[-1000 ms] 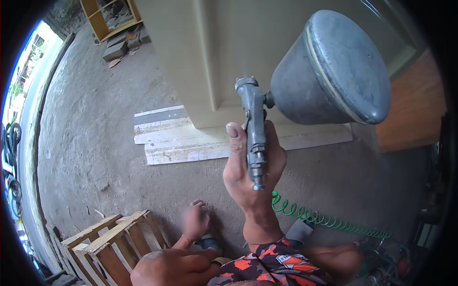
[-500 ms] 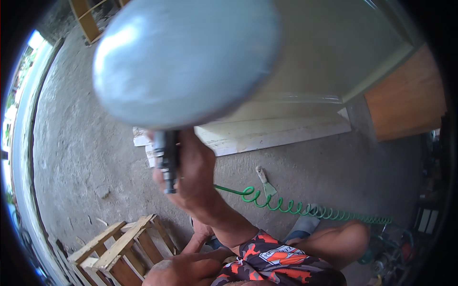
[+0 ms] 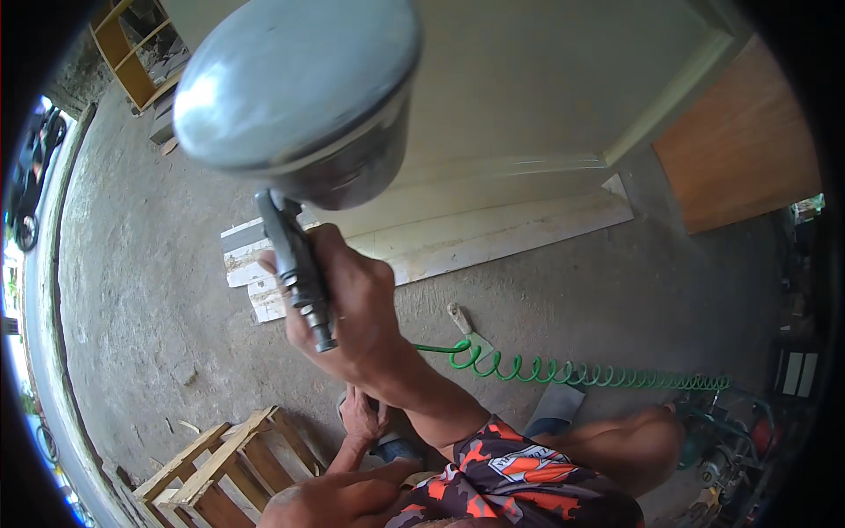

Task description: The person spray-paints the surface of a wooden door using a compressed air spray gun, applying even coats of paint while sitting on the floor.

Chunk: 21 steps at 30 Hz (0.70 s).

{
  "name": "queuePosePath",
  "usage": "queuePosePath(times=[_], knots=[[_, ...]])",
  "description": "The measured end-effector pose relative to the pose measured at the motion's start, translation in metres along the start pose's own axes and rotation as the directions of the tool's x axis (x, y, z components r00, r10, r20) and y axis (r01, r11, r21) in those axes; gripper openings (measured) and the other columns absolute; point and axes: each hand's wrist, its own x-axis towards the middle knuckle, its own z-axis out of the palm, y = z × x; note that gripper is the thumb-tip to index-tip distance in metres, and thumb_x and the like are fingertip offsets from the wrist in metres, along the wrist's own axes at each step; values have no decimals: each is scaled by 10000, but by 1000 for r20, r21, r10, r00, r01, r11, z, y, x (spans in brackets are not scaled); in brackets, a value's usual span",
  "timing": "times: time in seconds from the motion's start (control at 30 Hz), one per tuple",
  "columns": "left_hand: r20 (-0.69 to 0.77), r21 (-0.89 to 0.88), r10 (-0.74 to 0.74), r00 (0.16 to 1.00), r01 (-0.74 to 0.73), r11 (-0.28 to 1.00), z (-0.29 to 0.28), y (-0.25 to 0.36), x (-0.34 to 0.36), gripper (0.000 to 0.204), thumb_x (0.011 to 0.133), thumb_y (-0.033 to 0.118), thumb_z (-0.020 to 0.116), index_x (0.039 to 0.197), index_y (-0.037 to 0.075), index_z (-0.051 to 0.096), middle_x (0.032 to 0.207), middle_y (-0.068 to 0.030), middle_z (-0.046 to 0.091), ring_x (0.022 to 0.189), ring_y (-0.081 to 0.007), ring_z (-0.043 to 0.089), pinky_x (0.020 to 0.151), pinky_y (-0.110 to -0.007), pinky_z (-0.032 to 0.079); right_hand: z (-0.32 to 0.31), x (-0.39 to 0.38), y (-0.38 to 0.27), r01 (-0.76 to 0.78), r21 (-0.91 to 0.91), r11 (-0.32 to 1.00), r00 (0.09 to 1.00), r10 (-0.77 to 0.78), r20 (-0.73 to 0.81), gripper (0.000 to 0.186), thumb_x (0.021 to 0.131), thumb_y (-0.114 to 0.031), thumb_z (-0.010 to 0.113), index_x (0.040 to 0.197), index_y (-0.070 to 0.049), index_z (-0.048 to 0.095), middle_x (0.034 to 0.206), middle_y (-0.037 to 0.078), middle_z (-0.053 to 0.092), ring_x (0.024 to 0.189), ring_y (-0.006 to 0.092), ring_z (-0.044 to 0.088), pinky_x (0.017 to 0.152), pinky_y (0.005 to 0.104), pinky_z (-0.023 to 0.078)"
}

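Note:
My right hand [image 3: 352,295] is wrapped round the handle of a spray gun [image 3: 295,255], raised in front of me. A big rounded silver cup [image 3: 299,88] tops the gun and hides part of what lies behind it. Beyond it stands a large greenish-beige panel [image 3: 528,106] with a raised frame edge. From behind my right wrist a coiled green air hose [image 3: 563,374] runs off to the right. Low down by my foot is my left hand [image 3: 359,418]. Its fingers look curled near something dark that I cannot make out.
White-faced boards [image 3: 519,233] lie along the panel's base. A scraper [image 3: 462,321] is on the concrete floor beside the hose. Slatted wooden pallet [image 3: 224,462] at lower left, brown board [image 3: 739,145] at right, compressor-like machine [image 3: 717,466] at lower right. A wooden frame [image 3: 128,57] stands far left.
The spray gun has tilted and its cup shifted left and up, so the cup's lower side shows. The whole view has also shifted slightly. My left hand shows more clearly.

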Motion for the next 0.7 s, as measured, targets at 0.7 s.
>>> queuePosePath(times=[0.7], knots=[[-88,27,-24,996,27,999,-27,69,25,509,850,96,743,1342,62,622,1379,-193,656,934,-366,744,838,-483,608,-248,48,48,-271,63,961,952,277,-134,285,1092,-211,825,942,-12,687,638,-64,514,600,22,414,556,271,315]])
